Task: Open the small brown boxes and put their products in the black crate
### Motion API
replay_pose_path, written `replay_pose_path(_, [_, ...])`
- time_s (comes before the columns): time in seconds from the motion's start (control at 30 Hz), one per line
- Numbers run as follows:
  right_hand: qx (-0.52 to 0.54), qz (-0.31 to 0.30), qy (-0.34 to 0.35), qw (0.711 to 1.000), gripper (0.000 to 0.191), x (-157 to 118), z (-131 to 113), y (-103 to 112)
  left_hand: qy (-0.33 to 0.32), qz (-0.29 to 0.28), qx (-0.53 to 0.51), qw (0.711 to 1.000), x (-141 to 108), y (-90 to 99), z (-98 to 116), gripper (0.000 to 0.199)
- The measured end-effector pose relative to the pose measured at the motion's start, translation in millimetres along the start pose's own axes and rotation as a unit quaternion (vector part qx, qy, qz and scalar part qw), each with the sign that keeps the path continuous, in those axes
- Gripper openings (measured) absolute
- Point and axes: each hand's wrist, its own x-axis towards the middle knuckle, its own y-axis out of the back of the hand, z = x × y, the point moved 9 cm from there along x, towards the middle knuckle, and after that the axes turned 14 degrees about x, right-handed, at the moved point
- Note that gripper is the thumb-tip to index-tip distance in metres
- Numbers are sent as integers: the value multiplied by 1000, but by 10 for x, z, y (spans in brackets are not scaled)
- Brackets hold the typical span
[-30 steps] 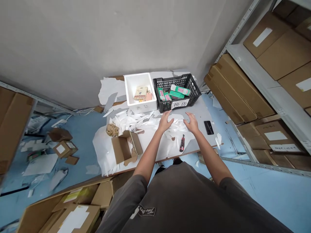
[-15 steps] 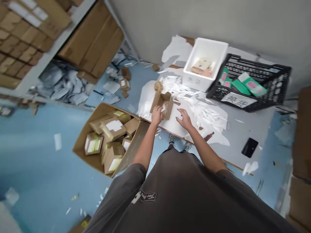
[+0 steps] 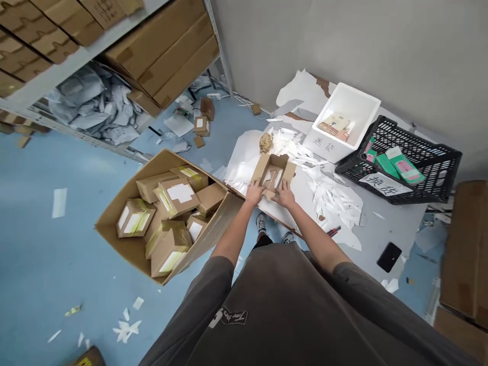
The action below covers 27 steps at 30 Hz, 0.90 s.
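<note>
A small open cardboard box (image 3: 261, 166) sits at the near edge of the paper-covered table, its flaps spread. Inside it lie pieces that look white and brown; what they are I cannot make out. My left hand (image 3: 254, 193) grips the box's near left corner, fingers bent over the edge. On the near right corner, my right hand (image 3: 284, 195) holds the same box, its fingertips at the flap. A crumpled ball of brown paper (image 3: 266, 143) lies just behind the box. White paper strips (image 3: 335, 195) are heaped behind and to the right of it.
A big carton (image 3: 114, 246) of taped parcels stands left of the table. At the back are a white foam bin (image 3: 324, 145) and a black crate (image 3: 438, 175) with green-and-pink packs. A red cutter (image 3: 334, 232) and a phone (image 3: 389, 257) lie right. Shelving (image 3: 61, 71) rises at left.
My right hand has come from open in the air onto the box. My left hand has moved from inside the box to its near edge. The box has turned, and the camera view has shifted.
</note>
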Motion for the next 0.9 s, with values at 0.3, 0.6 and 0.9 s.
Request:
replay_pose_path(0.3, [1,63,-36,997,10,-145,61,-14,-45,5,-35,998,46,123,-7,15])
replay_pose_path(0.6, [-33,198,53,978,13,-994,-297,943,-127,126,-12,984,-226,652,965,17])
replay_pose_path(0.9, [-108,404,-16,908,11,-3187,219,2418,-372,138,33,917,-740,455,3455,19])
